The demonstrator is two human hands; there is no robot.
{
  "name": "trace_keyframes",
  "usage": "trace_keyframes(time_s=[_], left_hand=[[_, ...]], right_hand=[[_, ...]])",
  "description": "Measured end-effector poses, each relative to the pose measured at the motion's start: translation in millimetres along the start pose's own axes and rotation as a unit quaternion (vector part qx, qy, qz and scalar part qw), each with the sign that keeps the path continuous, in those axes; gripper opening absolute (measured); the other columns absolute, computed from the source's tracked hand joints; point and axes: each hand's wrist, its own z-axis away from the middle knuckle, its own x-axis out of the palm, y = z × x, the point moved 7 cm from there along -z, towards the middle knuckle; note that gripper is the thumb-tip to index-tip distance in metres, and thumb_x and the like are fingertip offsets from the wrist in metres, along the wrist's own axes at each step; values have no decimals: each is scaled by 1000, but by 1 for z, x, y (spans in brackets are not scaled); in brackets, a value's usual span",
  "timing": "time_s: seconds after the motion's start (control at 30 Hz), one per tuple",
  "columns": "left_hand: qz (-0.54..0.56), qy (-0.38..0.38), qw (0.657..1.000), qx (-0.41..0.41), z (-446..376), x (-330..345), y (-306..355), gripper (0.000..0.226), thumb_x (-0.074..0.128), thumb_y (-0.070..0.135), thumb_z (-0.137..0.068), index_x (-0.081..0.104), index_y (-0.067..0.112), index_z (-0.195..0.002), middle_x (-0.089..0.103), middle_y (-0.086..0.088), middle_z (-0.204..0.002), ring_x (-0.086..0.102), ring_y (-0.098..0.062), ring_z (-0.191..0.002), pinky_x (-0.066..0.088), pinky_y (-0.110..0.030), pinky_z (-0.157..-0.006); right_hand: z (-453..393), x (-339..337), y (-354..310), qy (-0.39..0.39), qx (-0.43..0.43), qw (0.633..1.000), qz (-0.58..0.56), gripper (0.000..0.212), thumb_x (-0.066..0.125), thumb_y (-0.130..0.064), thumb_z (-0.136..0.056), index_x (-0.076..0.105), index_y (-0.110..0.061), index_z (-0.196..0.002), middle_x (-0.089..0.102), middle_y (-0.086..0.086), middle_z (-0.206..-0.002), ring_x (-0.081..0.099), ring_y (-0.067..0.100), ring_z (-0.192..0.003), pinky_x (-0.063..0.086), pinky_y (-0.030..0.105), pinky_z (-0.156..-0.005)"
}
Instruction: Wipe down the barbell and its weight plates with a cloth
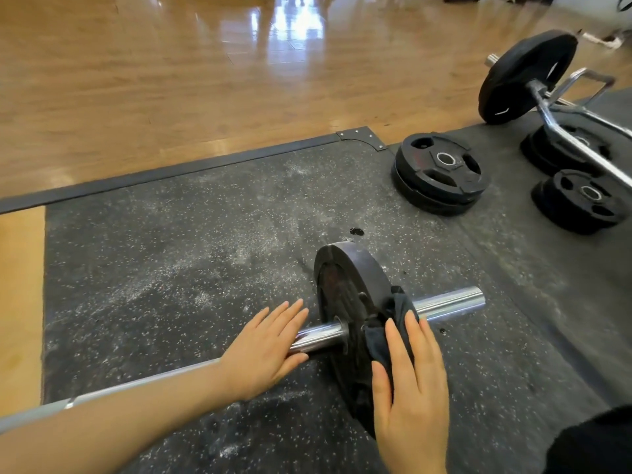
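From the head view, your barbell (318,336) lies on the speckled rubber mat (171,251), its chrome shaft running from the near left edge up to the right, where the sleeve end (451,302) juts out past a single black weight plate (345,295) standing upright on the mat. Your left hand (265,350) rests flat on the shaft just left of the plate, fingers straight and spread, its grip released. Your right hand (410,388) presses a dark cloth (393,323) against the plate's right face where the sleeve comes through; the fingers lie straight over the cloth, not curled round it. White chalky dust streaks the mat to the left of the plate. Farther right, a stack of black plates (441,172) lies flat, and beyond it a second loaded bar (526,77) rests over more flat plates (581,200). Polished wooden floor (171,80) stretches beyond the mat.
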Motion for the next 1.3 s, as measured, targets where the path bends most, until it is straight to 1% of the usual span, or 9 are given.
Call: trace_keyframes(time_s=[0.13, 0.2, 0.37, 0.47, 0.57, 0.73, 0.83, 1.13, 1.3], left_hand=[[12, 40, 999, 19, 2, -10, 5, 69, 28, 53, -96, 41, 6, -145, 39, -13, -151, 44, -27, -136, 37, -42, -109], [7, 55, 998, 17, 2, -11, 5, 66, 31, 50, -96, 48, 5, -140, 48, -13, -144, 52, -26, -129, 44, -41, -102], [-19, 74, 997, 23, -2, -13, 2, 63, 32, 48, -95, 49, 7, -140, 52, -11, -141, 55, -22, -126, 44, -41, -102], [0, 64, 998, 30, -2, -9, -1, 66, 23, 51, -99, 30, 10, -150, 34, -8, -154, 37, -19, -140, 20, -40, -116], [18, 62, 998, 26, -3, -4, -3, 70, 15, 55, -98, 16, 13, -154, 20, -7, -159, 23, -19, -146, 3, -38, -118], [28, 79, 996, 10, -2, -2, -5, 71, 16, 55, -98, 18, 12, -153, 19, -9, -159, 24, -23, -146, 8, -40, -119], [20, 69, 997, 10, -4, -1, -6, 71, 12, 56, -96, 11, 15, -154, 15, -8, -160, 19, -22, -148, 0, -36, -119], [-17, 95, 995, 23, -3, -14, -4, 62, 31, 49, -98, 42, 10, -146, 47, -7, -146, 48, -20, -133, 36, -44, -109], [-36, 117, 992, 34, -4, -11, -3, 59, 35, 47, -98, 46, 12, -143, 50, -6, -144, 49, -19, -131, 41, -42, -106]], right_hand=[[-24, 4, -2, -76, -20, 996, 39, 52, 42, -36, -95, 42, -19, -145, 33, 5, -156, 28, 27, -144, 26, 34, -112], [-45, 8, -5, -110, -37, 992, 54, 52, 39, -39, -97, 44, -19, -145, 30, 3, -157, 23, 24, -146, 28, 39, -110], [-58, 13, -8, -141, -50, 988, 42, 52, 34, -35, -100, 41, -13, -146, 28, 1, -158, 21, 21, -147, 20, 32, -117], [-31, 6, -6, -127, -53, 990, 37, 53, 37, -30, -98, 37, -10, -147, 27, 4, -158, 23, 25, -146, 14, 26, -119], [-18, 2, -6, -125, -51, 991, 27, 53, 37, -29, -97, 34, -8, -146, 27, 6, -157, 25, 28, -145, 15, 28, -120], [-52, 10, -11, -169, -48, 984, 18, 51, 39, -29, -99, 41, -9, -146, 32, 3, -155, 25, 22, -145, 13, 25, -119], [-89, 25, -10, -230, -66, 971, 7, 46, 46, -25, -101, 43, -11, -145, 34, 1, -154, 27, 20, -143, 18, 30, -119], [-126, 36, 3, -359, -199, 908, -82, 44, 40, -29, -102, 43, -18, -145, 32, -10, -154, 21, 4, -144, 17, 26, -119], [-138, 43, 4, -385, -281, 872, -114, 45, 41, -28, -102, 43, -17, -145, 34, -10, -154, 24, 9, -145, 18, 25, -117]])
